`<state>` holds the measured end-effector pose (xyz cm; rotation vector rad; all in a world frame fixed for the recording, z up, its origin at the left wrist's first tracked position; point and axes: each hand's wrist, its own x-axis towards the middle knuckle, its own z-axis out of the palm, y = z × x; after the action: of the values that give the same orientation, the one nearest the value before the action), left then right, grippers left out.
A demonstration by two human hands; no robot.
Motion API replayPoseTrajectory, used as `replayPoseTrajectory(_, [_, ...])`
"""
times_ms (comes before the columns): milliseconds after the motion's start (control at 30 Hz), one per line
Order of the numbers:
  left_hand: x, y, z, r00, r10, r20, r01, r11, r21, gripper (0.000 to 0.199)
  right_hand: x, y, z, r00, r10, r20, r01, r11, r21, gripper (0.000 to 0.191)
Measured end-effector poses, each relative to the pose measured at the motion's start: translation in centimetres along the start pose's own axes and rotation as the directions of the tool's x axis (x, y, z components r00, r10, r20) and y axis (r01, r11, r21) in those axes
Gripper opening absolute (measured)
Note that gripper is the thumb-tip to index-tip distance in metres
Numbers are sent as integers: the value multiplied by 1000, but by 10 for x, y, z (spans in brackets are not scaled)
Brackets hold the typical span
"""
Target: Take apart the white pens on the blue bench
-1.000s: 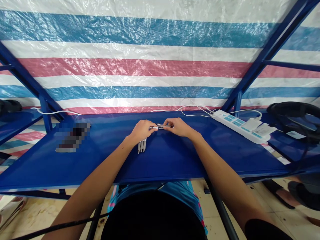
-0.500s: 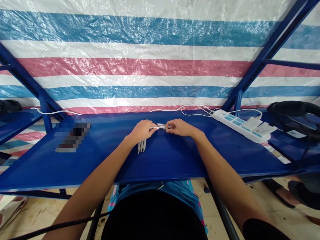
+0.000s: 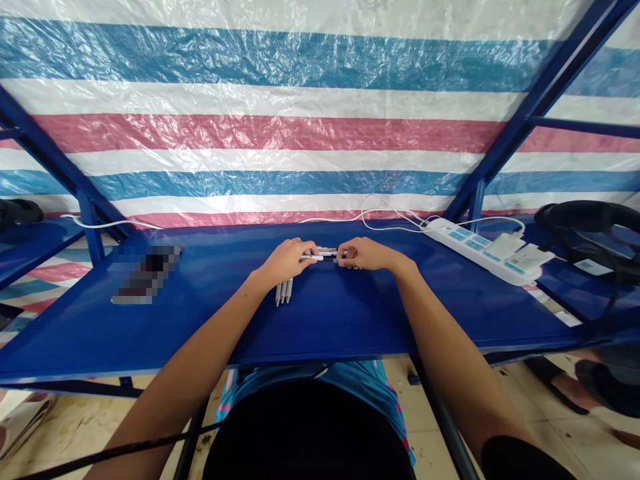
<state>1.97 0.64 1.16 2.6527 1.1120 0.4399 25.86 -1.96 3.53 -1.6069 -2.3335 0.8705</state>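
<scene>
My left hand (image 3: 290, 259) pinches a slim white pen (image 3: 311, 257) between thumb and fingertips. Facing it across a small gap, my right hand (image 3: 357, 253) is closed at the other end of the pen, where a darker section shows. Whether that section is a separate piece I cannot make out. Just behind the pinched pen, further slim pens (image 3: 327, 250) lie on the table, partly covered by my fingers. Three grey-white pens (image 3: 283, 293) rest side by side below my left hand, their tips toward me and their upper ends hidden.
The blue table (image 3: 320, 320) has a pixelated flat object (image 3: 145, 275) at left. A white power strip (image 3: 480, 252) with plugged-in adapters lies at right, its white cable (image 3: 390, 229) looping along the back. Striped sheeting (image 3: 280, 133) hangs behind. Another person's foot (image 3: 575, 390) shows at lower right.
My right hand has shifted slightly to the right, widening the gap between the hands, so more of the pen shows. My left hand has stayed nearly in place.
</scene>
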Motion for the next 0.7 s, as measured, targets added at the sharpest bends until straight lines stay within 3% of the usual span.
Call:
replayPoseTrajectory(367, [0,5,-4,998,-30,47,30,1000,-3,20,-5,4,-8,996,72,52,-74,996,51,15])
replayPoseTrajectory(700, [-1,1,-1,1000,29,4,-29,1000,6,19,-8,13,-16,990,120,70,-123,992,28,16])
